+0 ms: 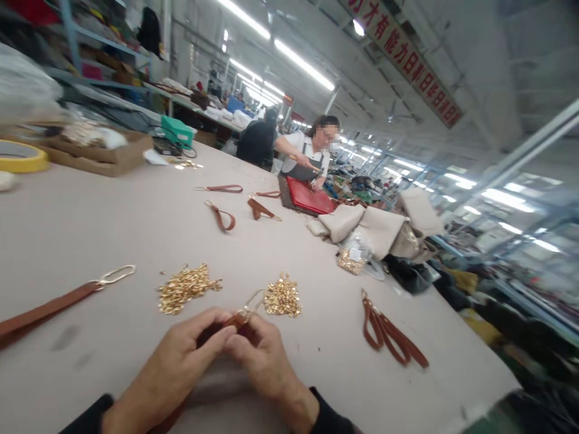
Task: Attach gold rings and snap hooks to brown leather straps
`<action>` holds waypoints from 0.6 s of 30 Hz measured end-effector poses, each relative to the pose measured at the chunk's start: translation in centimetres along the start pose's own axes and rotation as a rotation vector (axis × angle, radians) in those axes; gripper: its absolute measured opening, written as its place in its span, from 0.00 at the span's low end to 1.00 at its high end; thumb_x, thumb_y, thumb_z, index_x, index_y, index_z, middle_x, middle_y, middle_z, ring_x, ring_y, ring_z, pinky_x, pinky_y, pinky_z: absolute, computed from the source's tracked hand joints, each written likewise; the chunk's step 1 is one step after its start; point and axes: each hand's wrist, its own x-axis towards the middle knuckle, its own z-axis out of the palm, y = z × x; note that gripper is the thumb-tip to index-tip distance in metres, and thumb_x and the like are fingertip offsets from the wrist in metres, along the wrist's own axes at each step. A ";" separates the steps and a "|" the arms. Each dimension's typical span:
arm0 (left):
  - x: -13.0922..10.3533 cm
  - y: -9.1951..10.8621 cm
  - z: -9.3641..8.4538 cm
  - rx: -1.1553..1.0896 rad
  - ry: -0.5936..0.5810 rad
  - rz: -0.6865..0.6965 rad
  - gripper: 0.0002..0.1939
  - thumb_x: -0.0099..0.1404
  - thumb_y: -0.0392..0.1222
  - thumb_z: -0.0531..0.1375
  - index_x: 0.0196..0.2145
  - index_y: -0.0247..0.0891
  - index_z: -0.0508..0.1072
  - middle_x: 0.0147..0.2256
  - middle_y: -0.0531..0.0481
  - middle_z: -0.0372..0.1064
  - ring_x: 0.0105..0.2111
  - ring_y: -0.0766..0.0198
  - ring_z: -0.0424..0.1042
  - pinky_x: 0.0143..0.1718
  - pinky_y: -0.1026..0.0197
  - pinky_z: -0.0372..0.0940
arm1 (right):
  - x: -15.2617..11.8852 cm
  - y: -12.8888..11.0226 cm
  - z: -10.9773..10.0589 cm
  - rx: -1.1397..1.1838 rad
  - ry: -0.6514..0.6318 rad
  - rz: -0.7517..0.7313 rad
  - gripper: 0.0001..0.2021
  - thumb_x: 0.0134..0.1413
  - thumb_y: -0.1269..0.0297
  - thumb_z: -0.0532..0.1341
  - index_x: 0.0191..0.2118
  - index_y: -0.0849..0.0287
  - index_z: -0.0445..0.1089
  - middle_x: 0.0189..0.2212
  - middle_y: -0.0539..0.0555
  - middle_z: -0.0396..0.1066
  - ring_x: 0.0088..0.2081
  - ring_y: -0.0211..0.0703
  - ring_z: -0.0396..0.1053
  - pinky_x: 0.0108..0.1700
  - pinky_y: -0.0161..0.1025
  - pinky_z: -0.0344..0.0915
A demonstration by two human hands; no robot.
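My left hand (pixel 194 349) and my right hand (pixel 260 352) meet low in the middle, both pinching a brown leather strap (pixel 236 320) near its end. A gold metal clasp (pixel 253 299) sticks out from the strap past my fingertips. Part of the strap hangs below my left wrist, and the fingers cover much of the rest. Just beyond the hands lie two piles of small gold fittings, a left pile (pixel 185 289) and a right pile (pixel 283 296). What fitting, if any, sits between the fingers cannot be made out.
A long brown strap with a clasp (pixel 67 307) lies at left, more straps (pixel 389 331) at right and others (pixel 221 217) farther back. Beyond are a cardboard box (pixel 117 154), yellow tape (pixel 22 158), a bag of fittings (pixel 353 256) and beige bags (pixel 371 226). A co-worker (pixel 307 150) handles a red bag (pixel 310 196).
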 end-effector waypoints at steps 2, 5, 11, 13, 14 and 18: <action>0.2 -1.1 0.1 0.021 0.026 0.012 0.14 0.61 0.56 0.60 0.34 0.43 0.74 0.35 0.52 0.74 0.40 0.54 0.71 0.41 0.63 0.64 | 0.2 -0.4 0.2 0.016 -0.050 -0.012 0.13 0.52 0.55 0.67 0.40 0.58 0.76 0.36 0.51 0.75 0.39 0.43 0.71 0.47 0.39 0.66; 0.5 -2.5 0.6 0.011 0.063 0.035 0.16 0.60 0.58 0.60 0.33 0.44 0.74 0.33 0.52 0.74 0.39 0.53 0.71 0.40 0.63 0.65 | 0.2 -1.0 0.3 0.084 -0.020 0.013 0.13 0.48 0.55 0.69 0.37 0.57 0.78 0.32 0.50 0.74 0.35 0.42 0.70 0.45 0.39 0.66; 0.4 -1.5 1.4 -0.010 0.108 -0.001 0.15 0.59 0.56 0.63 0.35 0.43 0.76 0.34 0.52 0.75 0.38 0.55 0.72 0.39 0.64 0.66 | 0.2 -0.8 -0.3 0.137 -0.013 0.036 0.14 0.45 0.55 0.71 0.35 0.58 0.78 0.31 0.49 0.74 0.33 0.40 0.70 0.44 0.37 0.66; 0.6 -0.6 1.4 -0.112 0.067 -0.063 0.14 0.59 0.54 0.62 0.36 0.41 0.76 0.36 0.51 0.76 0.39 0.55 0.73 0.42 0.63 0.67 | 0.5 -0.2 -0.5 0.182 -0.019 0.070 0.14 0.46 0.54 0.70 0.34 0.60 0.78 0.30 0.51 0.75 0.32 0.39 0.71 0.42 0.37 0.67; 0.6 -0.2 1.4 -0.199 0.035 -0.098 0.15 0.60 0.53 0.62 0.37 0.41 0.77 0.37 0.50 0.76 0.40 0.55 0.73 0.43 0.61 0.68 | 0.6 0.2 -0.6 0.217 -0.013 0.095 0.15 0.48 0.52 0.69 0.34 0.61 0.77 0.30 0.52 0.75 0.31 0.39 0.71 0.41 0.37 0.68; 0.8 0.7 1.1 -0.574 -0.054 -0.196 0.21 0.57 0.50 0.66 0.45 0.37 0.75 0.43 0.45 0.76 0.43 0.54 0.74 0.47 0.56 0.69 | 0.9 1.1 -0.6 0.372 0.056 0.210 0.23 0.50 0.45 0.66 0.38 0.64 0.76 0.30 0.57 0.76 0.28 0.38 0.72 0.36 0.37 0.70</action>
